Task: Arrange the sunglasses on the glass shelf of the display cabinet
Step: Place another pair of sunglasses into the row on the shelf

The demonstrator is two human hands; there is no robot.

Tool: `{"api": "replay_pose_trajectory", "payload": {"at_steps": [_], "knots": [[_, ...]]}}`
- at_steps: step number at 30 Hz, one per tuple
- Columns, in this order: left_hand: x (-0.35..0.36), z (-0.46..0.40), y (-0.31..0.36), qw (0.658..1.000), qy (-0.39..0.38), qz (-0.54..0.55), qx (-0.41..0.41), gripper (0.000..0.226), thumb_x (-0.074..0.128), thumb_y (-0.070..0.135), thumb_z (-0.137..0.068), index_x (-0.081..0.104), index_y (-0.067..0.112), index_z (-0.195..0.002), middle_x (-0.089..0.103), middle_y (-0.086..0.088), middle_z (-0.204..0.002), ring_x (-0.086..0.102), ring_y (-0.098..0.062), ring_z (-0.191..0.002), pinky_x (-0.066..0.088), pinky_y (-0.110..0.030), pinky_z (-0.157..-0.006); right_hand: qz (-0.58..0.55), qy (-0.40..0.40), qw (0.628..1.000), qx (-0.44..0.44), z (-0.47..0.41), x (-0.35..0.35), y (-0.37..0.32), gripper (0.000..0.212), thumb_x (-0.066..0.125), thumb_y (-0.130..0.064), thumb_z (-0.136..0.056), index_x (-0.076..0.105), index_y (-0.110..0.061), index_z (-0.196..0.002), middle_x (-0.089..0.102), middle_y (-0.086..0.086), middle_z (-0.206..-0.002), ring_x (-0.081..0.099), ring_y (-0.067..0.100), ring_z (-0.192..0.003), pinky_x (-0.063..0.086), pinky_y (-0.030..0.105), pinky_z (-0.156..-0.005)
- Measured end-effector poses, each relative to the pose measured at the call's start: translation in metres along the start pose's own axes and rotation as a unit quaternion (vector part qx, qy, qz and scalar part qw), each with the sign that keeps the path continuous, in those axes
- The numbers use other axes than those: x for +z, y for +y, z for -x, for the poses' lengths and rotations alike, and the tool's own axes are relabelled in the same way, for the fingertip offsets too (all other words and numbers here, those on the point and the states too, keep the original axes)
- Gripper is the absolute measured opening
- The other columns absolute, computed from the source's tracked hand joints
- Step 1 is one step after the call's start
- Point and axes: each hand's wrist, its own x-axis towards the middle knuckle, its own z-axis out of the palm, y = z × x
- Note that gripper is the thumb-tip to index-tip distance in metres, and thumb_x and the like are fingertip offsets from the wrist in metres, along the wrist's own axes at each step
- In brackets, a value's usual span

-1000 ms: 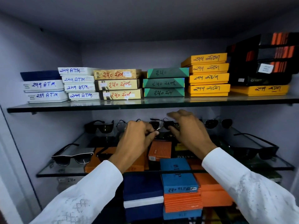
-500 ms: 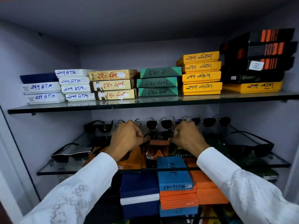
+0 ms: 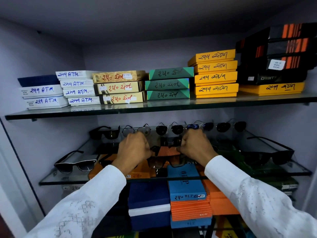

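Observation:
A pair of dark brown-lensed sunglasses hangs just above the lower glass shelf, held between both fists. My left hand is shut on its left side, my right hand on its right side. Along the back of the shelf stands a row of sunglasses: a black pair, a clear-lensed pair, dark aviators, a blue pair and another dark pair. A black-and-white pair lies at front left, and a black pair at front right.
The upper glass shelf carries stacks of labelled boxes: white, beige, green, yellow and black-orange. Under the lower shelf, blue, orange and navy boxes are stacked. Cabinet walls close both sides.
Both hands drew back from the rear row toward the shelf's front, closing into fists on one pair of sunglasses and bringing it forward and lower.

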Motion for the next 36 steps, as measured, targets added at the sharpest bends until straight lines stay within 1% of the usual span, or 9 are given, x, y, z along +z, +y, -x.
{"api": "replay_pose_trajectory", "payload": {"at_steps": [5, 10, 12, 17, 21, 25, 30, 33, 36], "knots": [[0.006, -0.001, 0.008, 0.999, 0.020, 0.017, 0.018, 0.036, 0.076, 0.053, -0.077, 0.076, 0.019, -0.068, 0.073, 0.005, -0.069, 0.069, -0.012, -0.071, 0.056, -0.030, -0.067, 0.020, 0.054, 0.998, 0.026, 0.002, -0.017, 0.018, 0.042, 0.072, -0.048, -0.084, 0.073, -0.009, -0.068, 0.069, 0.007, -0.066, 0.066, 0.022, -0.062, 0.052, 0.030, -0.060], [0.001, -0.002, 0.025, 0.994, 0.083, 0.034, 0.069, 0.028, 0.072, 0.052, -0.078, 0.076, 0.025, -0.084, 0.075, 0.002, -0.083, 0.064, -0.019, -0.098, 0.060, -0.039, -0.075, 0.162, -0.009, 0.986, 0.033, -0.013, -0.032, 0.049, 0.032, 0.070, -0.030, -0.084, 0.069, -0.009, -0.108, 0.071, 0.017, -0.107, 0.068, 0.036, -0.100, 0.054, 0.038, -0.077], [0.003, 0.000, 0.033, 0.992, 0.081, 0.044, 0.084, 0.027, 0.072, 0.051, -0.078, 0.076, 0.026, -0.088, 0.075, 0.002, -0.085, 0.062, -0.019, -0.100, 0.060, -0.039, -0.075, 0.187, -0.028, 0.982, 0.023, -0.012, -0.024, 0.054, 0.028, 0.067, -0.016, -0.086, 0.069, -0.008, -0.112, 0.070, 0.019, -0.111, 0.068, 0.038, -0.103, 0.056, 0.039, -0.080], [0.014, -0.005, 0.054, 0.988, 0.060, 0.077, 0.123, 0.026, 0.069, 0.037, -0.086, 0.076, 0.018, -0.104, 0.077, -0.005, -0.096, 0.071, -0.023, -0.093, 0.062, -0.040, -0.080, 0.111, 0.003, 0.994, -0.018, -0.006, -0.029, 0.061, 0.022, 0.067, -0.015, -0.088, 0.075, -0.012, -0.109, 0.072, 0.019, -0.104, 0.070, 0.038, -0.097, 0.059, 0.041, -0.081], [0.022, -0.013, 0.074, 0.981, 0.069, 0.098, 0.153, 0.034, 0.070, 0.033, -0.089, 0.072, 0.015, -0.118, 0.076, -0.010, -0.109, 0.073, -0.027, -0.095, 0.061, -0.037, -0.085, 0.029, 0.026, 0.996, -0.076, 0.003, -0.051, 0.068, 0.027, 0.070, -0.019, -0.090, 0.075, -0.021, -0.116, 0.077, 0.008, -0.109, 0.071, 0.024, -0.098, 0.056, 0.032, -0.086], [0.026, -0.016, 0.091, 0.973, 0.076, 0.142, 0.169, 0.022, 0.074, 0.029, -0.087, 0.078, 0.015, -0.103, 0.078, -0.006, -0.099, 0.072, -0.019, -0.085, 0.060, -0.031, -0.081, -0.024, 0.031, 0.993, -0.108, 0.013, -0.075, 0.073, 0.025, 0.074, -0.017, -0.088, 0.078, -0.017, -0.113, 0.078, 0.004, -0.109, 0.071, 0.015, -0.099, 0.050, 0.022, -0.085], [0.026, -0.018, 0.109, 0.967, 0.053, 0.180, 0.172, 0.011, 0.080, 0.024, -0.082, 0.079, 0.015, -0.089, 0.074, -0.001, -0.072, 0.067, -0.011, -0.065, 0.053, -0.017, -0.064, -0.074, 0.081, 0.993, -0.047, 0.011, -0.094, 0.094, 0.029, 0.082, -0.015, -0.081, 0.079, -0.012, -0.109, 0.079, 0.006, -0.102, 0.069, 0.008, -0.090, 0.046, 0.005, -0.071], [0.027, -0.019, 0.115, 0.970, 0.064, 0.175, 0.154, 0.004, 0.076, 0.012, -0.080, 0.079, 0.012, -0.083, 0.068, 0.003, -0.064, 0.059, -0.005, -0.054, 0.042, -0.004, -0.057, -0.076, 0.109, 0.991, 0.010, 0.002, -0.098, 0.112, 0.028, 0.086, -0.012, -0.075, 0.081, -0.007, -0.102, 0.079, 0.012, -0.094, 0.073, 0.019, -0.086, 0.050, 0.017, -0.074], [0.034, -0.023, 0.117, 0.978, 0.043, 0.154, 0.134, 0.005, 0.076, 0.007, -0.078, 0.081, 0.007, -0.080, 0.074, -0.001, -0.075, 0.067, -0.012, -0.067, 0.057, -0.019, -0.071, -0.061, 0.105, 0.991, 0.052, -0.005, -0.097, 0.121, 0.023, 0.086, -0.008, -0.072, 0.082, -0.004, -0.094, 0.079, 0.013, -0.098, 0.073, 0.024, -0.094, 0.049, 0.021, -0.088]]}}
